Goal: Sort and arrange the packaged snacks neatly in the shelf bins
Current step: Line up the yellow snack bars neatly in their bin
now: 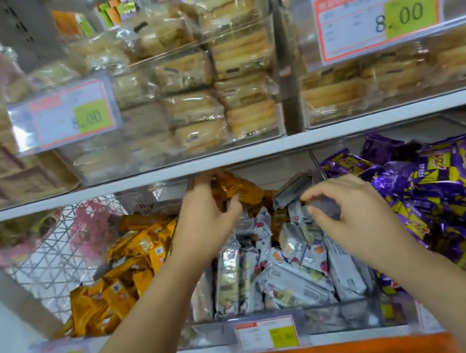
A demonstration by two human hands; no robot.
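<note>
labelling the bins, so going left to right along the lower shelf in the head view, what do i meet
wire basket → orange packs → silver packs → purple packs

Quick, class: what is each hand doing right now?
Left hand: grips an orange packet.
Right hand: pinches a grey packet.
</note>
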